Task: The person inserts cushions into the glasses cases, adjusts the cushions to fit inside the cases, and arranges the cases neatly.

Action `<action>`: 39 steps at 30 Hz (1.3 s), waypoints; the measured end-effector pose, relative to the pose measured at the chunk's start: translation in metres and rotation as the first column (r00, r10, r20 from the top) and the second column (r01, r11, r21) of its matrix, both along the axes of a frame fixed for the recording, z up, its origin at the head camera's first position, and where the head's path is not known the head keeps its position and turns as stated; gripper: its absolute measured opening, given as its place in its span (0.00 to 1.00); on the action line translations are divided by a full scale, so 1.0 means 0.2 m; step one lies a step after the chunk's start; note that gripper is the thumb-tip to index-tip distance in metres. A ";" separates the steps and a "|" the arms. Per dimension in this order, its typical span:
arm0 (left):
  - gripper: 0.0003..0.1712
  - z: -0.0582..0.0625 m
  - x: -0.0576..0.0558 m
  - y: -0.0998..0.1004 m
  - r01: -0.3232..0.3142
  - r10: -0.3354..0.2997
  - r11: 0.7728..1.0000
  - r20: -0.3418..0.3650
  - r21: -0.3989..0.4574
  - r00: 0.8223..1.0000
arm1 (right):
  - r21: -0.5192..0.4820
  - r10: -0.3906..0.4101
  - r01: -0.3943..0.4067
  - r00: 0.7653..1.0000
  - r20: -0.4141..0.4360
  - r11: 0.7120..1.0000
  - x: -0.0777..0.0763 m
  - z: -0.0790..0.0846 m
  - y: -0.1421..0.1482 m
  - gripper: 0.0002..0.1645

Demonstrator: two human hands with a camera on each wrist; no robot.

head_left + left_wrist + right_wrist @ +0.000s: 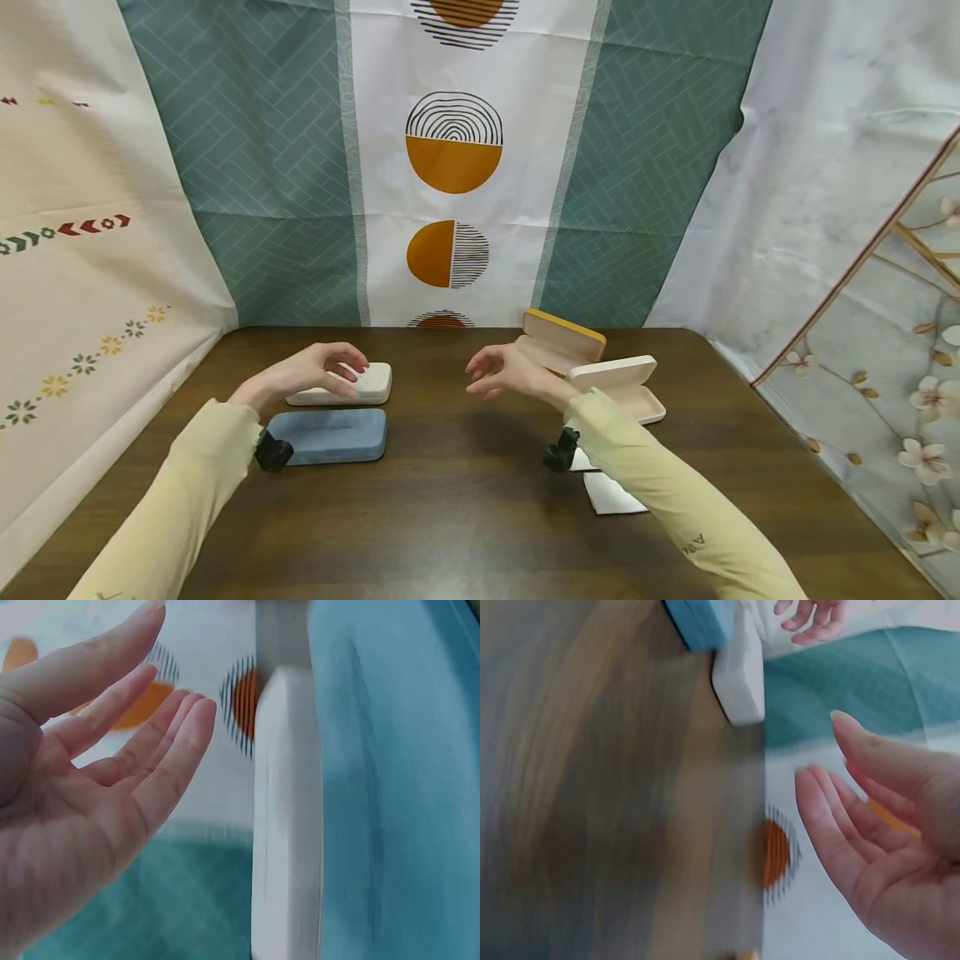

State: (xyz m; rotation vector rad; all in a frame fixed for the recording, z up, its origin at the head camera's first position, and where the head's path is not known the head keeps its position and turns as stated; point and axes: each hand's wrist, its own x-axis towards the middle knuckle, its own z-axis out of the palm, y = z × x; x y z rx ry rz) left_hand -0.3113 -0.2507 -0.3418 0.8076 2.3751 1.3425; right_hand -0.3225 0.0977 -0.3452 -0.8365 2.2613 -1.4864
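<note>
My left hand hovers over a closed white glasses case, fingers loosely bent and nothing held. Nearer to me lies a closed blue glasses case, parallel to the white one; the left wrist view shows both cases beside the bare palm. My right hand is in the air near the table's middle, thumb and fingers apart and holding nothing. Just right of it stand two glasses cases with raised lids: a yellow one at the back and a cream one, partly hidden by the right forearm.
Two white folded pieces, cloth or paper, lie under the right forearm; the nearer piece shows more. The dark wooden table ends at a patterned curtain behind. Hanging cloths flank it left and right.
</note>
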 end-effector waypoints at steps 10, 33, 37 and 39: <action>0.21 -0.03 -0.03 0.47 0.105 -0.110 0.991 0.053 0.079 0.993 | 0.093 0.081 -0.078 0.996 -0.029 0.993 0.04 0.02 0.37 0.12; 0.13 -0.25 0.03 1.38 0.104 -0.115 0.987 0.082 0.121 0.990 | 0.365 -0.067 0.128 0.982 -0.176 0.922 0.17 -0.17 1.07 0.06; 0.13 -0.28 0.04 1.43 0.041 -0.051 0.995 0.121 0.086 0.991 | 0.396 -0.108 0.175 0.977 -0.186 0.901 0.17 -0.19 1.13 0.07; 0.13 -0.29 0.03 1.45 0.010 -0.020 0.997 0.133 0.074 0.991 | 0.398 -0.121 0.187 0.975 -0.185 0.898 0.17 -0.20 1.15 0.08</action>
